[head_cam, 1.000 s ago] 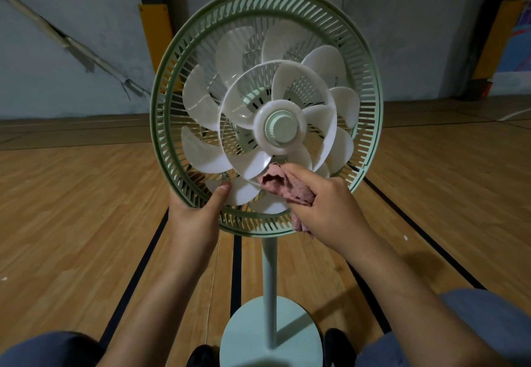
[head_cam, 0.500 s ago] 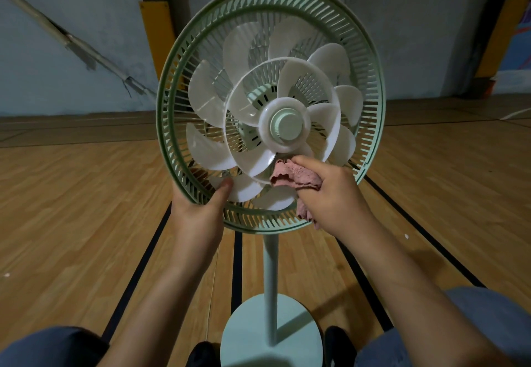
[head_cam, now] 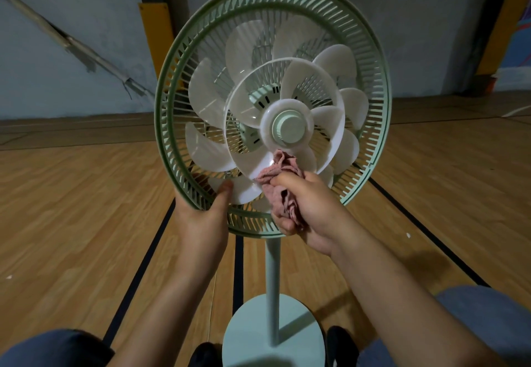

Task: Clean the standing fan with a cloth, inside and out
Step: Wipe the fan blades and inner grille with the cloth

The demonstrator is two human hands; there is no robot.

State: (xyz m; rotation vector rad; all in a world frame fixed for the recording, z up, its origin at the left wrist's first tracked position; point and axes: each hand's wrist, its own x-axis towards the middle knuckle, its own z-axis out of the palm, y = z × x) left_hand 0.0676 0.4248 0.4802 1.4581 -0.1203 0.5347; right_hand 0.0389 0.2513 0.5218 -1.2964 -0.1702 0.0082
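Right hand (head_cam: 309,208) gripping cloth (head_cam: 283,182), left hand (head_cam: 204,217) holding grille (head_cam: 172,148)

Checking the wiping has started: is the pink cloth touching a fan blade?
Touching. The head view shows the cloth, gripped by the right hand, pressed against a white blade below the hub, with no gap.

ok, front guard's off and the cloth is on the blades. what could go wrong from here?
1. The right hand pushes the pink cloth against the thin translucent blades near the hub; hard pressure could flex or crack one.
2. The blades can likely spin freely, so the cloth may slip or snag between them.
3. The left hand grips only the rear guard's rim; a strong push could tilt the head or rock the fan on its round base.
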